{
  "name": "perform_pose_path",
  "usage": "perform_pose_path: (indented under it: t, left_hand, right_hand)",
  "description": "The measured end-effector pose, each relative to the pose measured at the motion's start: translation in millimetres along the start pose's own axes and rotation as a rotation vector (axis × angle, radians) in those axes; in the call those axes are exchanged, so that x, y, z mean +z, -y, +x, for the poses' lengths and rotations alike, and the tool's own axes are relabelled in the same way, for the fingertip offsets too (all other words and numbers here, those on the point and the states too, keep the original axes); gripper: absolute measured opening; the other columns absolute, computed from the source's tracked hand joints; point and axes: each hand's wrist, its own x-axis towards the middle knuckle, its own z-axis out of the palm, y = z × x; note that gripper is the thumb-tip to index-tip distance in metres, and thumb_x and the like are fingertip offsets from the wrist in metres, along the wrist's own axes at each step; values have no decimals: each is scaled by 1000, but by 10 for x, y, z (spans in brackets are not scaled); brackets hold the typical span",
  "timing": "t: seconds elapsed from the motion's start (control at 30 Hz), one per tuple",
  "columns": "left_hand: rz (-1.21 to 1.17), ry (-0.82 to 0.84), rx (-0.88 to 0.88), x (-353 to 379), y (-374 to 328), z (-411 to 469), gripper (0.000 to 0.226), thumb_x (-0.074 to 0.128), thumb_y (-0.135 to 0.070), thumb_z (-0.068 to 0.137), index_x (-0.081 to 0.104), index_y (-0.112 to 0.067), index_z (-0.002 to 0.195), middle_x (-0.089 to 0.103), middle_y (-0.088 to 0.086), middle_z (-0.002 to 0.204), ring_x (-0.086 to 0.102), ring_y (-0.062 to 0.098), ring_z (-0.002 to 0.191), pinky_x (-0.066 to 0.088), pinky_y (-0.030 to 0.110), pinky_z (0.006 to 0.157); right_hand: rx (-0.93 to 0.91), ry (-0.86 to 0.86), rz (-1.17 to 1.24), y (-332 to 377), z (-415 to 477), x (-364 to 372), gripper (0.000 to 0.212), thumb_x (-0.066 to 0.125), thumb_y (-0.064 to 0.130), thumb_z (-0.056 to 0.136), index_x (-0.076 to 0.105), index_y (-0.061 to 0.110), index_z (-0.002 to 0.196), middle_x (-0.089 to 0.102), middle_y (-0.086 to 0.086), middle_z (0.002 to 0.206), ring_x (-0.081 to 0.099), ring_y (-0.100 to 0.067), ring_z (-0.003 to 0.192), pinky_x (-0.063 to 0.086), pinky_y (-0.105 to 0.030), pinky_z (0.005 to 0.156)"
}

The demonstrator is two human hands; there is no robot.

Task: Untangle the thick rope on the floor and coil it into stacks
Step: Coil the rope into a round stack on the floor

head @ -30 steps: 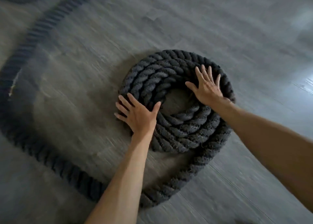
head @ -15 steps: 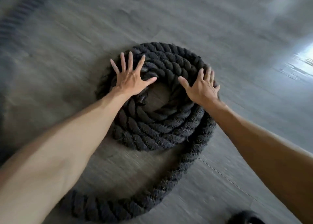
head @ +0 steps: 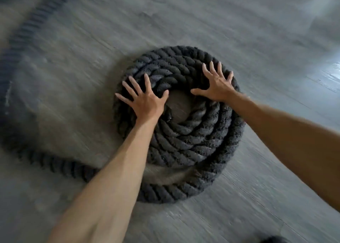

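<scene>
Atop the coiled rope [head: 184,145], left hand [head: 147,104] and right hand [head: 219,89] press flat, each grip spread wide.

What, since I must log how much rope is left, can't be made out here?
Head view:
- Loose stretch of the thick dark twisted rope: motion-blurred, cut by the left and top edges, so its length and end are unknown.
- Coiled stack: the left hand and right hand cover some turns.
- Dark object at the bottom edge: cut off, unidentifiable.
</scene>
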Motion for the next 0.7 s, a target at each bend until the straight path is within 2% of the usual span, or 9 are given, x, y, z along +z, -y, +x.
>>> perform_pose_path:
  t: [0.1,0.17,0.27,0.33,0.43,0.5,0.57,0.6,0.7]
  left_hand:
    - [-32,19,-153,48,2,-382,93,30,-79,84,-3,-30,156,-15,22,160,-21,45,144,-9,75,105]
    - [-65,52,-195,16,2,-532,93,33,-78,85,-4,-29,156,-17,22,159,-22,45,143,-8,75,105]
    - [-140,64,-201,-96,51,-531,103,49,-75,81,-3,-27,156,-15,24,159,-18,45,145,-10,73,107]
    - [-96,35,-147,-192,121,-385,113,55,-78,74,-1,-26,156,-12,25,159,-15,44,146,-13,72,108]
    - [-28,56,-5,-379,217,54,124,53,-88,63,0,-27,156,-9,24,160,-16,41,147,-13,70,108]
    - [-37,174,55,-496,275,334,133,55,-92,57,-7,-27,155,-9,21,161,-11,41,147,-7,67,112]
    - [-48,242,86,-521,346,454,133,56,-92,55,-6,-29,155,-2,15,162,1,40,148,7,63,115]
    - [-62,227,86,-502,390,454,130,56,-91,56,-2,-30,155,2,13,162,5,38,147,12,61,115]
    - [-136,111,41,-355,501,273,118,51,-89,64,5,-30,156,10,14,160,9,37,146,14,58,114]
  right_hand:
    - [-124,55,-14,84,146,-121,118,60,78,76,-5,28,160,-7,2,169,-14,-25,154,-10,-66,118]
    - [-97,24,10,169,87,-76,115,61,74,80,-4,24,161,-6,-1,169,-12,-26,154,-8,-62,120]
    - [181,-70,-5,326,-249,186,110,53,74,85,-5,18,160,-11,-13,167,-15,-35,153,-8,-67,118]
    - [372,-92,-15,434,-597,400,114,53,75,82,-6,15,160,-17,-19,165,-21,-40,150,-9,-71,114]
    - [502,-195,62,546,-1006,644,113,54,72,82,-1,10,160,-18,-23,163,-23,-38,150,-10,-67,117]
    - [522,-247,71,584,-1075,705,109,50,72,84,4,9,160,-14,-23,164,-21,-37,151,-10,-65,118]
    - [511,-263,50,574,-1038,724,105,47,72,85,7,9,160,-10,-22,165,-16,-37,152,-8,-67,117]
    - [492,-269,37,542,-1010,711,103,45,72,86,9,9,159,-7,-22,165,-13,-36,153,-8,-68,117]
    - [380,-269,10,346,-872,621,100,41,74,88,11,12,159,-4,-18,167,-8,-31,154,-11,-66,117]
